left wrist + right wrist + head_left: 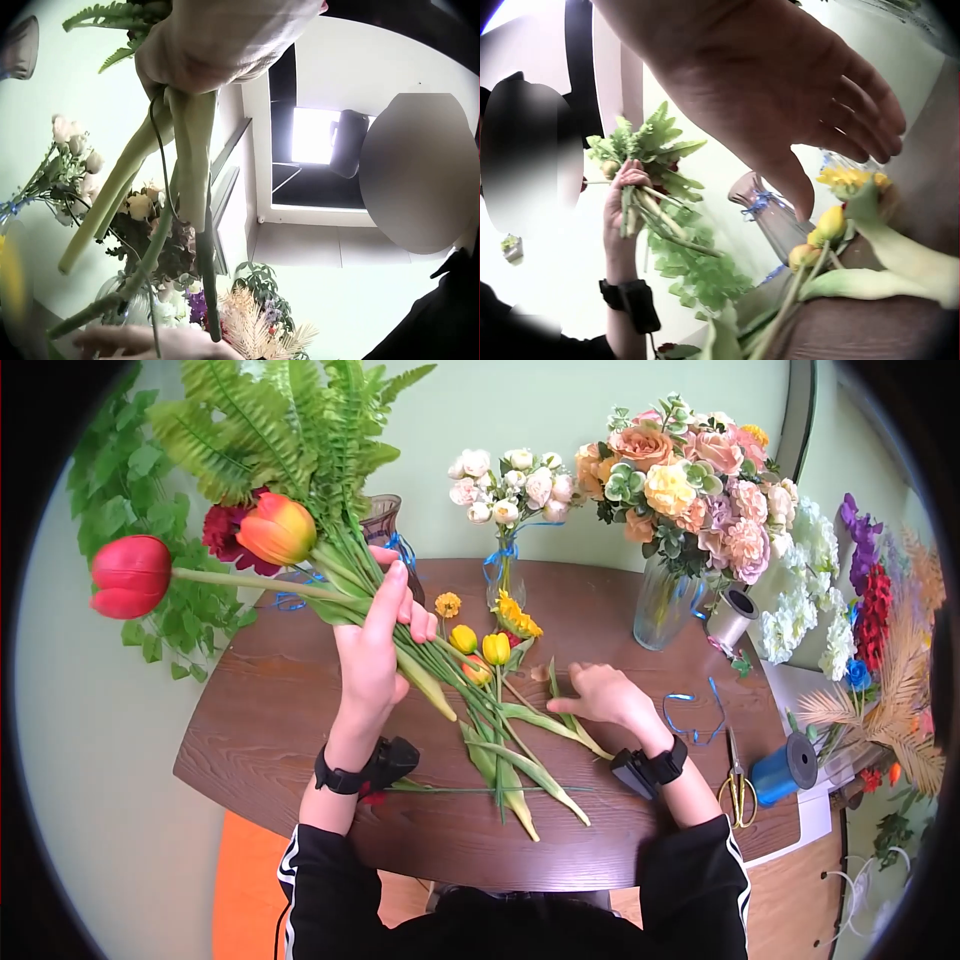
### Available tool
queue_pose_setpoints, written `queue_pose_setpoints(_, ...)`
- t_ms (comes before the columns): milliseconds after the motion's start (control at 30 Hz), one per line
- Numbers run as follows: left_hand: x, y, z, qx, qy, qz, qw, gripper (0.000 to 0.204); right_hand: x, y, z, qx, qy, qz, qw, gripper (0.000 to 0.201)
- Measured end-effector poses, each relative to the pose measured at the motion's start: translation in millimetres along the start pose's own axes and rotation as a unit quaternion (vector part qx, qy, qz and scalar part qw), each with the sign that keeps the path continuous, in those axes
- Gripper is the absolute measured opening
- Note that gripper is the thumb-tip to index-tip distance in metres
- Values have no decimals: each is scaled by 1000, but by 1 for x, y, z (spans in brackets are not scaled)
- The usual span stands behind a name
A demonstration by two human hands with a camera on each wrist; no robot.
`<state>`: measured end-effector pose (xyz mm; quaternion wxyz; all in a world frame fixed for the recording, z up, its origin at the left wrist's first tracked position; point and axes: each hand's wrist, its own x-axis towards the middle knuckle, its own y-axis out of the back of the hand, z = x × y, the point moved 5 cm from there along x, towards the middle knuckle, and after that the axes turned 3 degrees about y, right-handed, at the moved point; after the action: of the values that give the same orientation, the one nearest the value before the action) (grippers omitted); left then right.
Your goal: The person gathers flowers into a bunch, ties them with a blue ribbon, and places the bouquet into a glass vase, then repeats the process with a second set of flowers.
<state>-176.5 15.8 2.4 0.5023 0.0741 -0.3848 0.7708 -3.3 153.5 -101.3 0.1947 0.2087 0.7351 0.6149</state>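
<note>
In the head view the left hand (375, 645) grips a bundle of stems with green fern leaves (290, 440), a red tulip (132, 576), an orange-yellow tulip (277, 530) and a dark red flower (228, 535). Cut stem ends stick out below that hand (217, 45) in the left wrist view. The right hand (605, 695) is over the table beside a leafy stem, its fingers apart and extended. Yellow tulips (496, 649) and a sunflower (517, 618) lie between the hands. In the right wrist view, nothing shows in the right hand (772, 90).
Behind stand a vase of white roses (505, 580), a clear vase (660, 605) with a large bouquet and a dark glass vase (382, 520). At the right lie scissors (738, 790), a blue ribbon spool (785, 770) and loose blue ribbon (700, 728). A white spool (733, 618) is farther back.
</note>
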Motion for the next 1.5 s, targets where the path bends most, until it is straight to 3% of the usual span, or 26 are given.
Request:
queue_pose_setpoints(100,0,-2,7,10,-19,0,1000,15,2,-17,-5,-11,-5,-122,992,52)
queue_pose_setpoints(200,-1,-2,8,16,-30,1,999,15,0,-25,-19,-9,45,-183,982,51)
queue_pose_setpoints(433,2,2,13,5,-42,11,999,17,4,-25,-17,100,30,-166,981,32)
queue_pose_setpoints(533,2,6,17,1,-55,16,998,17,9,-17,-12,180,79,-4,980,31)
queue_pose_setpoints(567,2,6,18,1,-59,19,998,18,10,-18,-10,212,64,-18,975,36)
queue_pose_setpoints(667,3,7,19,-1,-63,25,998,18,10,-6,-17,232,82,58,968,38)
queue_pose_setpoints(767,2,5,19,12,-67,40,997,16,5,5,-28,213,123,175,954,34)
queue_pose_setpoints(867,2,5,21,17,-73,46,996,15,-2,20,-34,204,87,222,950,26)
queue_pose_setpoints(1067,3,8,28,-3,-93,30,995,16,-10,34,-35,189,95,323,923,31)
queue_pose_setpoints(1167,3,11,34,-6,-103,30,994,17,-4,29,-31,236,80,280,927,30)
queue_pose_setpoints(1267,3,13,39,-6,-117,35,993,17,0,15,-36,292,38,155,943,26)
queue_pose_setpoints(1367,3,12,43,-9,-124,40,991,17,-1,-3,-50,285,47,89,953,34)
queue_pose_setpoints(1467,2,13,46,-14,-125,38,991,18,-5,-24,-67,230,58,-48,970,66)
queue_pose_setpoints(1500,2,14,47,-15,-126,36,991,18,-4,-36,-70,204,81,-59,974,82)
